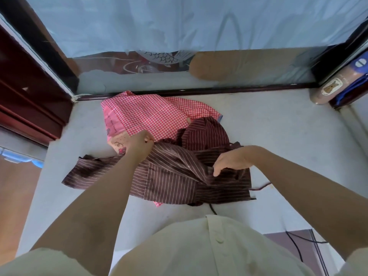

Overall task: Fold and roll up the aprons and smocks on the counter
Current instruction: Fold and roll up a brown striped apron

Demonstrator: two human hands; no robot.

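A dark maroon apron with thin white stripes (pixel 169 176) lies crumpled on the pale counter (pixel 278 136) in front of me. Behind it lies a pink and white checked smock (pixel 151 114) with a pink printed panel on its left. My left hand (pixel 142 144) grips the upper edge of the striped apron where it overlaps the checked smock. My right hand (pixel 233 161) pinches a bunched fold at the apron's right side, fingers curled down into the cloth. A thin maroon tie (pixel 262 186) trails from the apron to the right.
A glass partition (pixel 179 76) with a dark frame closes the counter's far edge. A dark red wooden cabinet (pixel 29 96) stands at the left. Rolled brown and blue items (pixel 334 84) lean at the far right corner. A black cord (pixel 296 244) runs near the front right.
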